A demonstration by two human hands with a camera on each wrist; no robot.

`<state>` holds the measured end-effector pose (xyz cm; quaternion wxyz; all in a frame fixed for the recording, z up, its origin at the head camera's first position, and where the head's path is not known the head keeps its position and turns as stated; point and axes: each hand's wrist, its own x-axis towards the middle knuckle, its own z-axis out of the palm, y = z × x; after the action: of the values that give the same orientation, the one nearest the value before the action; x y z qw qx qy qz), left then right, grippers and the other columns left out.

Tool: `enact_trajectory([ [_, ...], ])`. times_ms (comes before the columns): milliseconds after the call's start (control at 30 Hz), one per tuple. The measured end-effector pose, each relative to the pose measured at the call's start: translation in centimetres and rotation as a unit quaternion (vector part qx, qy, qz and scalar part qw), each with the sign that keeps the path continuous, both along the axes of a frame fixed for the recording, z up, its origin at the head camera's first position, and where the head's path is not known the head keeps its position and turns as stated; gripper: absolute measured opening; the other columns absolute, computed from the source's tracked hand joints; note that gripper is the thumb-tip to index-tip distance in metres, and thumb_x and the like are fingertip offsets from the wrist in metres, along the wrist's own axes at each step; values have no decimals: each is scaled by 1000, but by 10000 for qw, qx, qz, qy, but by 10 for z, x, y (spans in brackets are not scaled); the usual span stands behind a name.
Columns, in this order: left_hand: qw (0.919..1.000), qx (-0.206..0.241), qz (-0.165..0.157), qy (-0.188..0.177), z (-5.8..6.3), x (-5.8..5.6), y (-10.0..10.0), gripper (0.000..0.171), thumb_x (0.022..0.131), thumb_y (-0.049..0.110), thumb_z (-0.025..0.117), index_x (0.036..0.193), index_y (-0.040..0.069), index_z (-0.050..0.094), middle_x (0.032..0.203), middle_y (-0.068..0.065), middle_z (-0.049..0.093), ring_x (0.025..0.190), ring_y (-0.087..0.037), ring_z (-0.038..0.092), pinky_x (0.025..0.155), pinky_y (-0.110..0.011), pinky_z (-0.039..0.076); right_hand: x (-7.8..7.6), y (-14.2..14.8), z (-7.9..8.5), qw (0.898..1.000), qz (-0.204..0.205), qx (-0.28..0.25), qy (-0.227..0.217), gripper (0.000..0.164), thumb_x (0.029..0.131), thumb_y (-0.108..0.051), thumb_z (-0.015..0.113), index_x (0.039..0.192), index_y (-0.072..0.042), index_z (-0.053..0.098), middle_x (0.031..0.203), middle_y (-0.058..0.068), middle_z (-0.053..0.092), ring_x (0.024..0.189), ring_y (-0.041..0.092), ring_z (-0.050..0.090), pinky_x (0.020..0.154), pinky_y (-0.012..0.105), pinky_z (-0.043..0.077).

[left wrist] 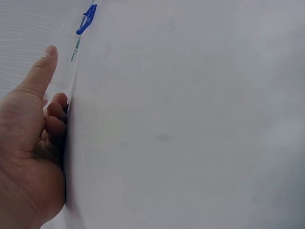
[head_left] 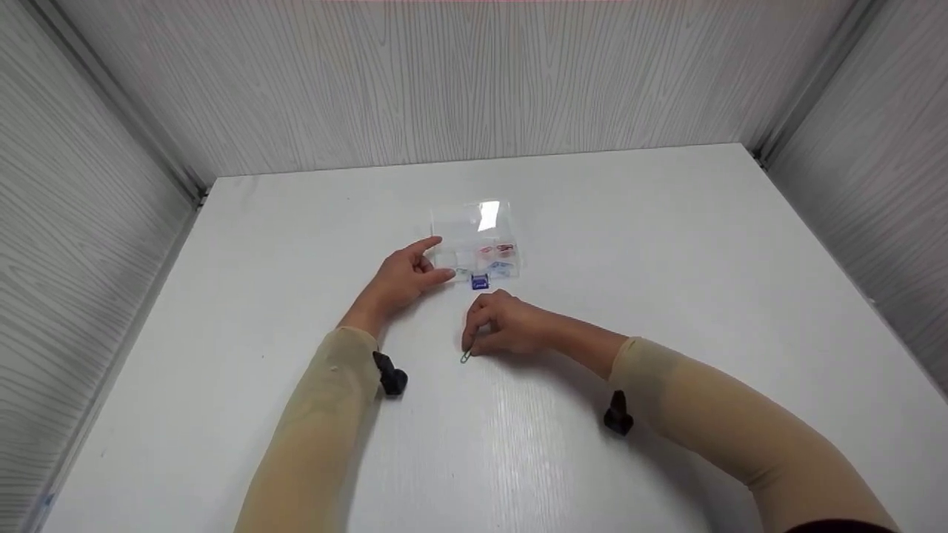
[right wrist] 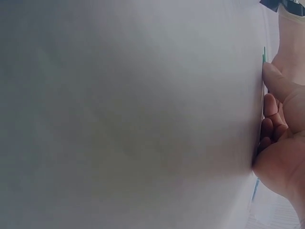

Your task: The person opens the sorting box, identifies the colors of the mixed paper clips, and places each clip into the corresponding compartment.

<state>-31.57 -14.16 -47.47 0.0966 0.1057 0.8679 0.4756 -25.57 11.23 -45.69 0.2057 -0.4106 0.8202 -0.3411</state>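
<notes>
A small clear plastic box (head_left: 453, 259) with compartments lies on the white table, its clear lid (head_left: 455, 222) raised at the back. Red clips (head_left: 505, 249) and light blue pieces (head_left: 501, 267) show in its right compartments. A dark blue latch (head_left: 480, 281) is at its front edge. My left hand (head_left: 400, 280) rests at the box's left side, index finger and thumb spread along it. Nearer to me, my right hand (head_left: 511, 326) pinches a green paper clip (head_left: 465, 357) between thumb and fingertips at the tabletop. In the right wrist view the green paper clip (right wrist: 264, 53) sticks out past the thumb.
The white tabletop (head_left: 666, 259) runs back to a wood-grained panel (head_left: 518, 81), with similar panels on both sides. A black wrist device (head_left: 391, 376) is strapped to the left sleeve, another black device (head_left: 618, 414) to the right.
</notes>
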Motion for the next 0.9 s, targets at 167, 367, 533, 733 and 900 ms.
enact_trajectory([
  [167,10000,-2,11,-3,-1,0,0,78,95,42,82,162,21,47,94,-2,60,83,-17,51,85,-34,42,1,0,-1,10000,12,-6,29,12,94,-8,82,102,-16,86,109,-3,64,109,15,52,95,34,40],
  [367,10000,15,44,-48,0,0,0,78,96,41,81,162,23,46,94,-2,60,81,-17,50,83,-33,42,1,0,-1,9993,197,-146,277,7,95,-9,81,100,-12,85,107,1,65,109,19,54,98,36,41],
  [533,10000,21,60,-69,1,0,1,77,95,40,82,162,23,46,94,-2,60,81,-17,50,83,-33,42,0,-1,-2,9995,178,-68,248,5,97,-11,79,98,-12,84,106,-1,65,108,16,53,99,36,39],
  [733,10000,15,68,-61,1,0,1,77,95,40,82,162,23,47,94,-2,60,82,-17,50,85,-34,42,0,0,-1,9997,160,47,199,5,98,-13,79,97,-13,84,108,-1,64,110,17,51,101,38,36],
  [900,10000,-37,69,-43,1,0,1,77,96,41,81,162,23,47,95,-2,61,83,-17,51,87,-34,42,0,0,-1,9996,96,133,244,6,98,-14,79,95,-15,83,107,-3,62,108,16,50,99,38,33],
])
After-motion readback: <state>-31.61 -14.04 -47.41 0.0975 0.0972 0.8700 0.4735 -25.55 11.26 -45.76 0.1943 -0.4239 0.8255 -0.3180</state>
